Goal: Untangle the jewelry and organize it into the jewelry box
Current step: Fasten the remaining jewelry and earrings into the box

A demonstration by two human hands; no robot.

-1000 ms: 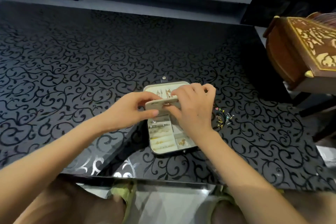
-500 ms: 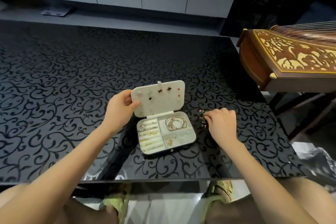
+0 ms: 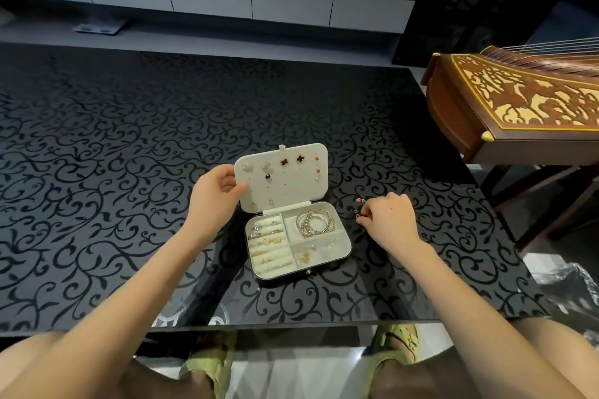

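Toward the near edge of the glossy black scroll-patterned table [image 3: 129, 172], the dark-shelled, cream-lined rectangular jewelry box [image 3: 285, 277] sits open, gold bangles [image 3: 314, 222] in its far right compartment. Just right of it the right hand [image 3: 389, 220] curls down onto tiny loose coloured studs [image 3: 358, 200]; whether one is pinched I cannot tell. Such small pieces could skid on the gloss or vanish against the pattern. Farther back, the left hand [image 3: 214, 194] grips the left edge of the hinged cream lid [image 3: 291, 191], propping it upright; a tug could tip the box and spill it
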